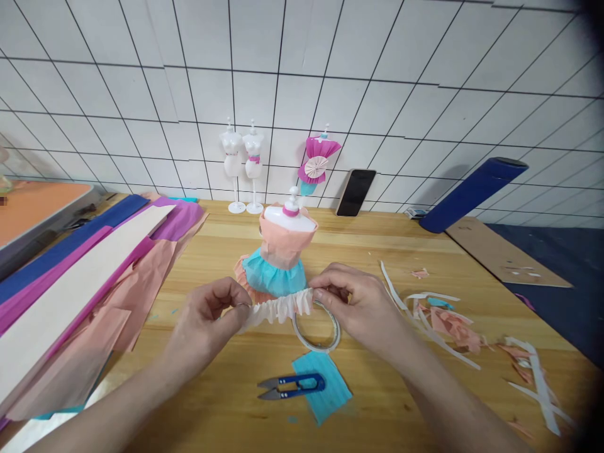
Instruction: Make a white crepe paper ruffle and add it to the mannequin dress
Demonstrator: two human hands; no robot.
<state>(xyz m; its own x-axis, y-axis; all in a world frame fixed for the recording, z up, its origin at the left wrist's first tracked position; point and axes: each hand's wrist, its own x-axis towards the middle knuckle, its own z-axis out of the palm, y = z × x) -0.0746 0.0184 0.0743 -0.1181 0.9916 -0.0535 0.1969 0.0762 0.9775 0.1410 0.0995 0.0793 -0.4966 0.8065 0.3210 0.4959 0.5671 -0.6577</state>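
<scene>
A strip of white ruffled crepe paper stretches between my two hands. My left hand pinches its left end, and my right hand pinches the right end. Just behind the strip stands a small mannequin in a peach paper top and a turquoise gathered skirt with a peach layer at its left. Under my right fingers lies a roll of double-sided tape, partly hidden. Blue thread snips rest nearer to me, across a piece of turquoise crepe paper.
Coloured paper sheets are piled at the left. White mini mannequins, a magenta-dressed mannequin and a phone stand along the tiled wall. Paper scraps and a blue roll are on the right.
</scene>
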